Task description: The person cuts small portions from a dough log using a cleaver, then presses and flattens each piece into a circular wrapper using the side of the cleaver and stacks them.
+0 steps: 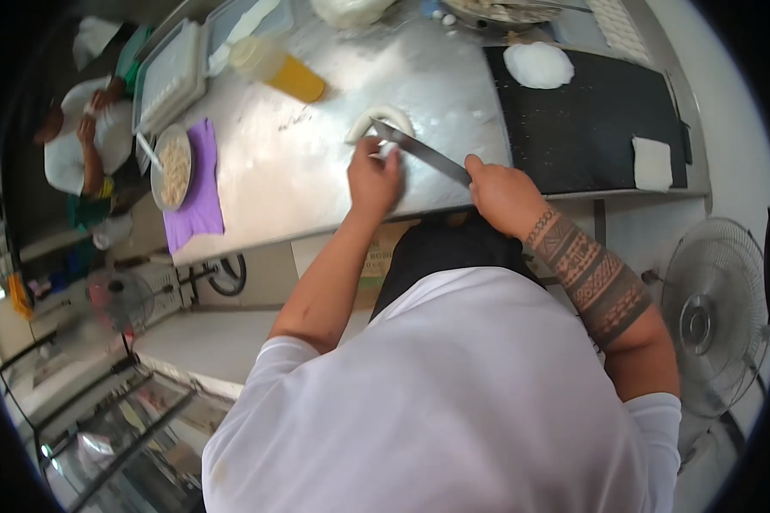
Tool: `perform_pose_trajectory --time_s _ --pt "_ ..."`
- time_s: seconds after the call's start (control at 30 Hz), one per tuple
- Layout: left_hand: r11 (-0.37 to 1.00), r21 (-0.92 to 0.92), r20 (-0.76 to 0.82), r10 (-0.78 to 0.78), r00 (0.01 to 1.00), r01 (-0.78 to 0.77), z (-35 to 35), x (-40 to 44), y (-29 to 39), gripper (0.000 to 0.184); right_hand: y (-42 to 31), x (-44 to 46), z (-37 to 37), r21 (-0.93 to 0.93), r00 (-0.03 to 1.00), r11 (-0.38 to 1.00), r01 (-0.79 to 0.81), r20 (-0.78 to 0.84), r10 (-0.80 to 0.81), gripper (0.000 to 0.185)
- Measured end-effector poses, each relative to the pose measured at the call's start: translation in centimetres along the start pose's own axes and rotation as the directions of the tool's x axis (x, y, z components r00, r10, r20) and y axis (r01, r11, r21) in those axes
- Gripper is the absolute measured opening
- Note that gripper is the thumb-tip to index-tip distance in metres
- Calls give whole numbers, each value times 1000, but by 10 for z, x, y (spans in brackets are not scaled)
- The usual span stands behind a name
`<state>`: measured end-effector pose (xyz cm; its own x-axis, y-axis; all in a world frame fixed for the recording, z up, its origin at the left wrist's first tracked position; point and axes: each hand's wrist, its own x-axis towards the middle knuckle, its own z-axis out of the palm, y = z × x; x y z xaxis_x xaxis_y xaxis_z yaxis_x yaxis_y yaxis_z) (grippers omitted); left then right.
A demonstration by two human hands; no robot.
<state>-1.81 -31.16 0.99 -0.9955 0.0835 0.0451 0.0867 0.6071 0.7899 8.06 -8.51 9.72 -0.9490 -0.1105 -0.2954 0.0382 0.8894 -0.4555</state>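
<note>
A curved white strip that looks like dough (pixel 389 112) lies on the metal table (pixel 257 145). My right hand (pixel 498 195) is wrapped round the handle of a long knife (pixel 436 160), whose blade points up and left to the strip's inner side. Beside the near end of the strip is my left hand (pixel 374 181), its thumb and fingers curled near the blade. Something small and white shows at its fingertips, too blurred to make out.
A bottle of yellow liquid (pixel 296 79) lies tilted in view beyond my left hand. A bowl of filling (pixel 174 171) rests on a purple cloth (pixel 204 184). Flat white pieces lie on a black board (pixel 590 128). A fan (pixel 712 321) stands right; another person (pixel 85 141) is at left.
</note>
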Motion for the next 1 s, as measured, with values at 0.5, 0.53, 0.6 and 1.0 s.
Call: perform_pose_trajectory --time_s 0.5,0.53,0.6,1.0 --pt "498 -410 608 774 179 -764 155 26 147 17 109 -179 94 979 495 133 -152 -40 868 35" --pt "445 -388 640 760 111 -807 165 28 145 16 109 -184 101 982 473 99 -163 -10 881 35" --pt "334 -352 680 733 6 -875 172 32 142 16 111 -192 110 982 442 35 -185 51 896 35" --pt "162 -206 710 704 -34 -965 229 -17 178 89 188 -225 -32 904 415 355 -239 -235 879 45"
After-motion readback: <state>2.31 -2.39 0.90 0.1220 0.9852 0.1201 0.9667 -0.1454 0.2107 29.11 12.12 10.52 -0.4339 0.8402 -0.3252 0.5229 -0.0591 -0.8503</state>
